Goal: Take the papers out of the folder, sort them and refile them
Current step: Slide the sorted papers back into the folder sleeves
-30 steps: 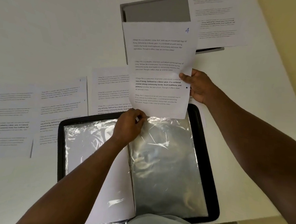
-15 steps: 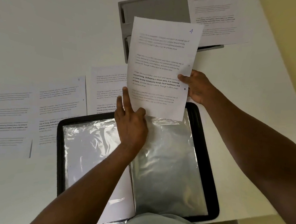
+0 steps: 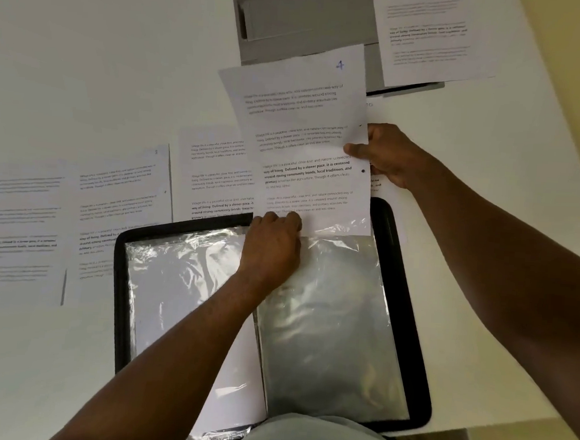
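I see a white counter (image 3: 87,51) under soft, even light, with a pale yellow wall (image 3: 572,85) past its right edge.

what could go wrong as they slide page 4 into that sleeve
The sheet marked 4 has only its bottom edge inside the crinkled plastic sleeve; it could catch and buckle. The right hand pinches one side edge, so the page might skew. The left hand grips the sleeve mouth; slipping could close it.

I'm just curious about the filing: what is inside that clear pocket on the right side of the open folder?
The bottom edge of the sheet marked 4 sits in the clear pocket mouth. Lower down the pocket looks empty and grey; glare hides detail. The left hand covers its top-left corner.
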`<state>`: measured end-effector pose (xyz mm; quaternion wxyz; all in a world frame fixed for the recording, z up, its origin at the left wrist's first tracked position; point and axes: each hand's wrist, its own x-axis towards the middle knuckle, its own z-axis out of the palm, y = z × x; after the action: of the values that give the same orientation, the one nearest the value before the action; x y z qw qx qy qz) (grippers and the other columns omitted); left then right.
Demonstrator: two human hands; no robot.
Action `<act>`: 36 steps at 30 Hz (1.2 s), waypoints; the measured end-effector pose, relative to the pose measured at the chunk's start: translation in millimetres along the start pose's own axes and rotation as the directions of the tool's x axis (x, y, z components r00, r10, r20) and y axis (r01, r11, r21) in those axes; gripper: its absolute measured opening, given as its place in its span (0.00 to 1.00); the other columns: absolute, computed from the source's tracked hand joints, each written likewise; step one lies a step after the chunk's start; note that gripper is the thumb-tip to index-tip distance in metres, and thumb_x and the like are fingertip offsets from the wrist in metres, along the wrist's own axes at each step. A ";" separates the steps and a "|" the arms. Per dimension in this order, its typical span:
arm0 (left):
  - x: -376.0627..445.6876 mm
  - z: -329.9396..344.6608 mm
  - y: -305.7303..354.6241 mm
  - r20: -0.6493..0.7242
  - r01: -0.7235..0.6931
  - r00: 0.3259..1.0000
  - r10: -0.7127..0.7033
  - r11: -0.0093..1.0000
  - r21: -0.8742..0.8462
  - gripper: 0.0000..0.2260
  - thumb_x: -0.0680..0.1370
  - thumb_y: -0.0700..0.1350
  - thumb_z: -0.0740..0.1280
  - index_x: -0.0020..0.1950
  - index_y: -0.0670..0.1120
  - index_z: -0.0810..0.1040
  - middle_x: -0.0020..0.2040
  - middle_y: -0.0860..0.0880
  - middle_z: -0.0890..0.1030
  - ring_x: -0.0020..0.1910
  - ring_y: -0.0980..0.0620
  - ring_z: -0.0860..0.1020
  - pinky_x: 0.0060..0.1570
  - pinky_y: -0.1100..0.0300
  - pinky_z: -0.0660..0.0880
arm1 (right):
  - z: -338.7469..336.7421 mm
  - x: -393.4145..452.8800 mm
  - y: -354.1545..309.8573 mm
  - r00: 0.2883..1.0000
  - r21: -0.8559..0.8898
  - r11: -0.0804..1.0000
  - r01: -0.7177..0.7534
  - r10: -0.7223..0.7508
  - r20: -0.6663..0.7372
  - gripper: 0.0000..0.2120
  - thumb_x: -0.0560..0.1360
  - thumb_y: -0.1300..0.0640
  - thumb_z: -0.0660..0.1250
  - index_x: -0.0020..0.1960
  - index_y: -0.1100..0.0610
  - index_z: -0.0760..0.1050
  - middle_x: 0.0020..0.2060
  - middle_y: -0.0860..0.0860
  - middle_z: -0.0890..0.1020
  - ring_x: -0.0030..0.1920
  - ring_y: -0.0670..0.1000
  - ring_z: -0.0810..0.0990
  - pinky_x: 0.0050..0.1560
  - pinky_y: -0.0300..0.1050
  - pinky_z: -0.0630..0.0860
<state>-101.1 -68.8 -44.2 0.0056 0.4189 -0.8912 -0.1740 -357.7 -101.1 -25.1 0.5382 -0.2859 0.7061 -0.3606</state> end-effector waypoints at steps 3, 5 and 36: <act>6.7 -2.3 -2.2 0.093 0.087 0.993 -0.067 0.968 -0.234 0.05 0.78 0.42 0.62 0.52 0.45 0.75 0.42 0.47 0.80 0.42 0.47 0.76 0.41 0.53 0.75 | 0.3 3.4 -3.1 1.000 -0.026 1.000 -0.004 0.004 -0.002 0.18 0.75 0.60 0.71 0.65 0.58 0.75 0.58 0.53 0.81 0.53 0.52 0.82 0.53 0.47 0.80; 13.3 -6.8 -4.8 0.172 0.132 0.982 -0.076 0.931 -0.340 0.08 0.78 0.41 0.64 0.56 0.45 0.76 0.44 0.49 0.79 0.43 0.50 0.76 0.44 0.57 0.74 | -0.3 5.8 -4.9 1.000 -0.048 0.999 -0.025 0.024 -0.015 0.18 0.75 0.60 0.71 0.64 0.58 0.76 0.56 0.53 0.82 0.52 0.52 0.82 0.52 0.48 0.81; 16.4 -6.6 15.7 0.154 0.180 0.972 -0.178 0.984 -0.001 0.15 0.79 0.52 0.60 0.61 0.46 0.73 0.53 0.47 0.79 0.53 0.45 0.77 0.45 0.53 0.73 | -12.1 23.4 -32.2 0.997 -0.236 0.971 0.021 -0.004 0.072 0.21 0.75 0.60 0.71 0.67 0.56 0.73 0.59 0.53 0.80 0.55 0.54 0.81 0.50 0.47 0.80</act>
<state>-122.3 -73.9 -35.3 -0.0757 0.4828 -0.8463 -0.2122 -374.9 -135.8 -9.8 0.5227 -0.3651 0.7227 -0.2668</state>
